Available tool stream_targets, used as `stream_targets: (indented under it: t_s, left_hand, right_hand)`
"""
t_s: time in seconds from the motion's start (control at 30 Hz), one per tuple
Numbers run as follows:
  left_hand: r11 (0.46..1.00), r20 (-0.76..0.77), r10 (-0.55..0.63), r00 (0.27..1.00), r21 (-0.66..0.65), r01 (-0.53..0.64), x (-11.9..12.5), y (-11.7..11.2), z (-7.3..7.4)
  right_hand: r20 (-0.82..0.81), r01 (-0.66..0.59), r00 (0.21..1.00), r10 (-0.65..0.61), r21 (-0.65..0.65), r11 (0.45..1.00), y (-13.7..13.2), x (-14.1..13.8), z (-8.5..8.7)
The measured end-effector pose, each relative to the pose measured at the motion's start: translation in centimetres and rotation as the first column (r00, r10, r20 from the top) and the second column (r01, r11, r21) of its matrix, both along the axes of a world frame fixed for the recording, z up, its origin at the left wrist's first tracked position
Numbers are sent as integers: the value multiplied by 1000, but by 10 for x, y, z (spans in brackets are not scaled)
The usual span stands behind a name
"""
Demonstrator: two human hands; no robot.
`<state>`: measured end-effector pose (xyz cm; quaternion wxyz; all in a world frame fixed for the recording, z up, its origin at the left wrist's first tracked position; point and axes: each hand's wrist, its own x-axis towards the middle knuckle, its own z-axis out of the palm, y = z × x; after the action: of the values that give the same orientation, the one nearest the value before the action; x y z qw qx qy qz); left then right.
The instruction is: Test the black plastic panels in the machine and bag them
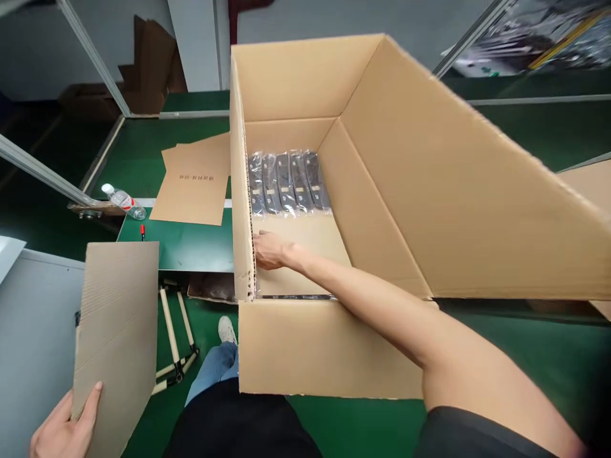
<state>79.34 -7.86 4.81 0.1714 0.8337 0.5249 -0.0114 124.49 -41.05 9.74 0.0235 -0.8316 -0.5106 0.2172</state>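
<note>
My left hand [67,420] grips a plain cardboard sheet [117,324] by its lower left edge, thumb on the near face. The sheet stands upright beside the table, to the left of a large open cardboard box [329,346]. My right hand [271,250] reaches inside this box, by its left wall, over a flat cardboard layer [305,245]. Its fingertips are hidden, so their grip does not show. Beyond that hand, several dark curved parts in clear plastic bags [286,183] lie side by side in a row. A thin dark strip shows at the layer's near edge.
Printed cardboard sheets [193,184] lie on the green table [195,248] left of the box. A clear bottle [125,202] lies there, near a red-capped marker [142,232]. A tube frame [174,337] stands below. Right, a raised box flap [477,191] spreads outward.
</note>
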Motion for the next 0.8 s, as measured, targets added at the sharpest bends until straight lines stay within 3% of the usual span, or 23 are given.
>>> stream_targets:
  t_s: [0.2,0.3,0.4,0.63,0.8]
  left_hand:
    - [993,-80,112,990,36,-109,10,-26,33]
    - [985,-84,171,982,50,-167,15,-35,43]
    - [982,-66,183,981,60,-179,21,-41,51]
    - [945,87,310,947,83,-317,41,-58,66]
    - [927,295,344,891,42,-372,59,-72,67]
  right_hand:
    - [-77,9,997,-10,-15,1000,-39,13,-5]
    - [-163,165,972,-171,-55,985,-43,15,-4]
    - [-212,335,913,-350,-104,937,-41,18,-7]
    - [-331,477,799,-502,-158,864,-34,16,-29]
    - [-505,566,688,-522,-78,821,-22,0,-31]
